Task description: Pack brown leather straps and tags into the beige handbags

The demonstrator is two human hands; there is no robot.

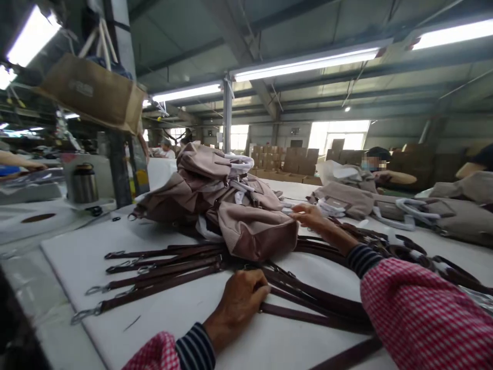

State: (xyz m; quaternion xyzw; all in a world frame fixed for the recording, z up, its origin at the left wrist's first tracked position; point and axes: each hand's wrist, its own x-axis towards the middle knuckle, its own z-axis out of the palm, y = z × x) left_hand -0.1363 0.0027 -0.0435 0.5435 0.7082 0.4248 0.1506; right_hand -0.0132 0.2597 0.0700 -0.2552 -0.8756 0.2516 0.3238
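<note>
My left hand (239, 304) rests low over the white table, fingers curled down onto a dark brown strap (292, 314) that comes out at its right side. My right hand (314, 220) reaches forward with fingers stretched out, at the right end of a dusty-pink bag (257, 228); whether it touches the bag is hard to tell. That bag lies at the front of a heap of similar bags (200, 169) with white-wrapped handles. Several dark straps with metal snap hooks (87, 314) fan out left of my left hand and run under the front bag.
More bags (342, 200) and bundled dark straps (408, 249) lie on the right. A co-worker (375, 164) is behind them. A steel flask (83, 184) stands on the left by a post, with a brown bag (92, 92) hanging above. Cardboard boxes (300, 160) are stacked far back.
</note>
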